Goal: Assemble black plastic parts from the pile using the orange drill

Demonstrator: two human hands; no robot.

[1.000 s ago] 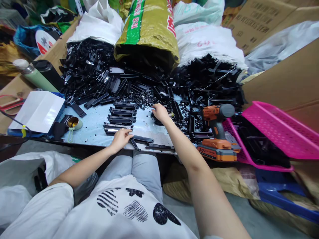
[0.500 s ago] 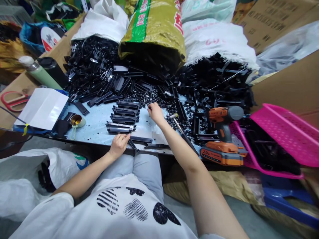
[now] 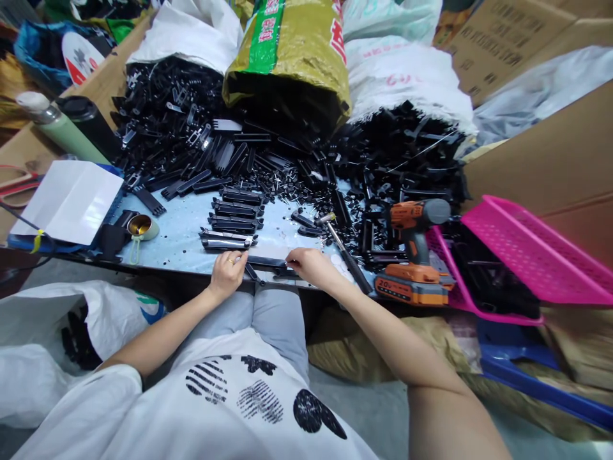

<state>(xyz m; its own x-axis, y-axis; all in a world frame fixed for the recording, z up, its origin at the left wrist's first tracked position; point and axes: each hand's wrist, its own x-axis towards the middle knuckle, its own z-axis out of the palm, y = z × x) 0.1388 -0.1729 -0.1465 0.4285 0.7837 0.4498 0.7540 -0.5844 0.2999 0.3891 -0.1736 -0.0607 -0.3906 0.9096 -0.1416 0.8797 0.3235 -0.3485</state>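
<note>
Far left of my left hand: white box [image 3: 67, 201] on the worktop [image 3: 177, 239] edge, two bottles [image 3: 57, 128] beyond it. Small brass-lined cup [image 3: 138, 227] sits between box and left hand. Left hand [image 3: 227, 271] is at the near worktop edge, fingers curled, tips pressing on the left end of a black strip [image 3: 265, 261]. The strip lies flat along the near edge, spanning the gap between both hands. Just beyond the left hand: a row of stacked black parts [image 3: 234, 217], laid parallel. Further out: big loose pile of black parts [image 3: 191, 134] spilling from white sacks, yellow sack [image 3: 287, 51] lying behind the middle. Right hand [image 3: 306, 265] is just right of the left one, hands apart, fingers pinched shut on the strip's right portion; can't tell if there's a small piece in the pinch too. Right of the right hand: long-shafted tool [image 3: 342, 246] lying diagonally, near the wrist. Then orange cordless drill [image 3: 414, 249] standing on its battery. Furthest right: pink basket [image 3: 522, 249], tilted, black parts inside it.
</note>
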